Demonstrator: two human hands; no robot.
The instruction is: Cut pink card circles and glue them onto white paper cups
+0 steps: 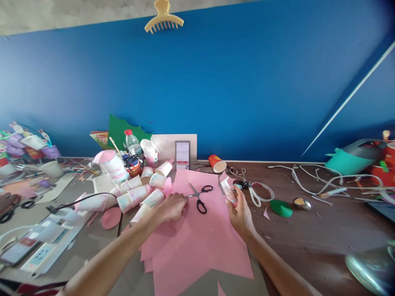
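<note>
Pink paper sheets (pixel 197 242) lie spread on the table in front of me. My left hand (pixel 171 207) rests on the upper left part of the pink paper, fingers curled, right next to black-handled scissors (pixel 199 196) that lie on the sheet. I cannot make out anything inside that hand. My right hand (pixel 241 212) is closed round a small glue tube (pixel 230 192), holding it up above the paper's right edge.
A heap of paper cups (pixel 135 193) lies left of the paper. Behind are a red cup (pixel 217 163), a water bottle (pixel 132 142), white cables (pixel 324 181), a green cap (pixel 281 208) and a teal pot (pixel 352 158). A power strip (pixel 40 255) lies at left.
</note>
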